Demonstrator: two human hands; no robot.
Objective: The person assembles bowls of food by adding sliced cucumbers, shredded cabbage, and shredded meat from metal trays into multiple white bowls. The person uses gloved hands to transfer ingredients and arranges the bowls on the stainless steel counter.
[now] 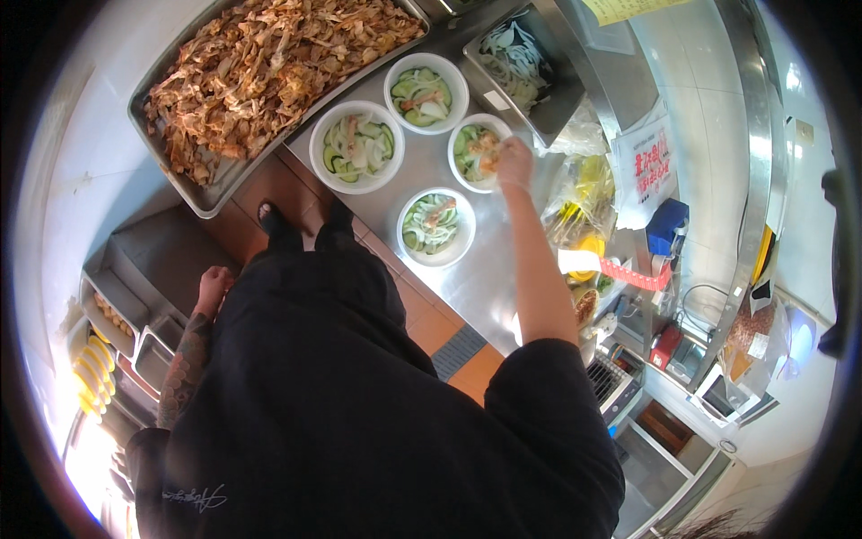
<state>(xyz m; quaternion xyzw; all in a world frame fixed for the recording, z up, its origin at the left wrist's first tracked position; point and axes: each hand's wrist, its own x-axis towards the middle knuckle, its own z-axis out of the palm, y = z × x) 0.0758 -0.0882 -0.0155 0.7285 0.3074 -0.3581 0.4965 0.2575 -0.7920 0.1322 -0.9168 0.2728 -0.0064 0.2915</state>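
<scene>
My right hand (pixel 514 165) reaches over the right side of a white bowl (pixel 456 177) of sliced cucumber, onion and orange-brown shredded meat (pixel 486 153). Its fingers are closed and point down at the meat; what they hold is hidden. Three more white bowls with cucumber and onion stand close by: one behind (pixel 460 83), one to the left (pixel 320 164) and one nearer me (pixel 410 258). Pieces of meat lie on top in them. My left hand (pixel 214 287) hangs low by my left side, fingers curled, with nothing visible in it.
A large metal tray (pixel 208 203) heaped with shredded cooked meat is at the back left. Behind the bowls stands a deep metal pan (pixel 558 45) with sliced onion. Plastic bags (pixel 579 202) and a red-and-white strip (pixel 636 276) lie right of my forearm on the steel counter (pixel 368 211).
</scene>
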